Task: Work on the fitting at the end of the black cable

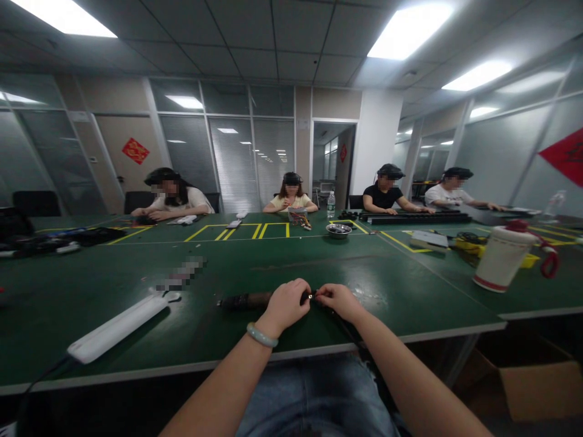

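A long, dark cylindrical tool (243, 301), shaped like an electric screwdriver, lies on the green table with its narrow tip to the left. My left hand (288, 303) is closed round its right end and hides that part. Close beside it, my right hand (339, 301) pinches the end of a black cable (347, 328), which runs down past the table's front edge. A small shiny metal spot shows between the two sets of fingertips. Whether the cable end and the tool are joined, I cannot tell.
A white power strip (121, 328) with a cord lies to the left. A large white bottle (503, 258) stands at the right, near a metal bowl (338, 230) of small parts. Several people sit across the table (218, 358). A cardboard box (540, 388) is below right.
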A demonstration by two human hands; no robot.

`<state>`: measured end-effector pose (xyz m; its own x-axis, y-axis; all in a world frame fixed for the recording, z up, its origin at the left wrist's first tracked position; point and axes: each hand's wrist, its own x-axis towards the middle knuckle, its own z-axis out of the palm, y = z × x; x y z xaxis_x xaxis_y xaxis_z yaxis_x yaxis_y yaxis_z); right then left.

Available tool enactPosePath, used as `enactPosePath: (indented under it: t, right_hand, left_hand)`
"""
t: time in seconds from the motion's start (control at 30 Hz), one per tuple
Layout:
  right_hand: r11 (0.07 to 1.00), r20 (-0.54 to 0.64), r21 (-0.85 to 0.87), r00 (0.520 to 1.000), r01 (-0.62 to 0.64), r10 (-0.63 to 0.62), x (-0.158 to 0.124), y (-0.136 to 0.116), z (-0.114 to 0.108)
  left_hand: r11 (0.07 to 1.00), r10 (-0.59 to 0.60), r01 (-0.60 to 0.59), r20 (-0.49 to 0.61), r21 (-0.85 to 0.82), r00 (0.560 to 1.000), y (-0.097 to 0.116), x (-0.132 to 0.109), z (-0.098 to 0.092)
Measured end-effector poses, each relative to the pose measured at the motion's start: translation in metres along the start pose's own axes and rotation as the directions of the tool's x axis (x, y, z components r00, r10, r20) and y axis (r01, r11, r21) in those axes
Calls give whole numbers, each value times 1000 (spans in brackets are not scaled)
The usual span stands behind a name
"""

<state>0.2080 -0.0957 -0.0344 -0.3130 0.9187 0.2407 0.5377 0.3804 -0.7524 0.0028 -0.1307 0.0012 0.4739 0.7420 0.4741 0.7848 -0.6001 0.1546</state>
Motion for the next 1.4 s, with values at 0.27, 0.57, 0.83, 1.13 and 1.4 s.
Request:
enactPosePath:
  t: [0.27, 0.57, 0.83, 1.13, 1.4]
  right_hand:
    - [1000, 16, -12, 1000, -15, 15, -1, -2, -1]
    - [1000, 17, -21, 1000, 14, -14, 0, -1, -1]
    - [1000, 2, -24, 1000, -5, 5, -2, -2, 0]
    - [1000, 7, 0, 1000, 6, -6, -2, -4, -2]
    - [999, 2, -27, 1000, -24, 24, -1, -1, -1]
  left_hand:
    - [1000, 20, -20, 2, 4, 1000, -2, 1, 2]
    - [999, 34, -34, -13, 1, 999, -1, 0, 0]
    - [999, -18, 17, 16, 36, 1000, 6, -2, -7]
    - [999, 31, -31, 6, 19, 1000, 3, -2, -5]
    - [1000, 28, -28, 12, 7, 1000, 1, -1, -3]
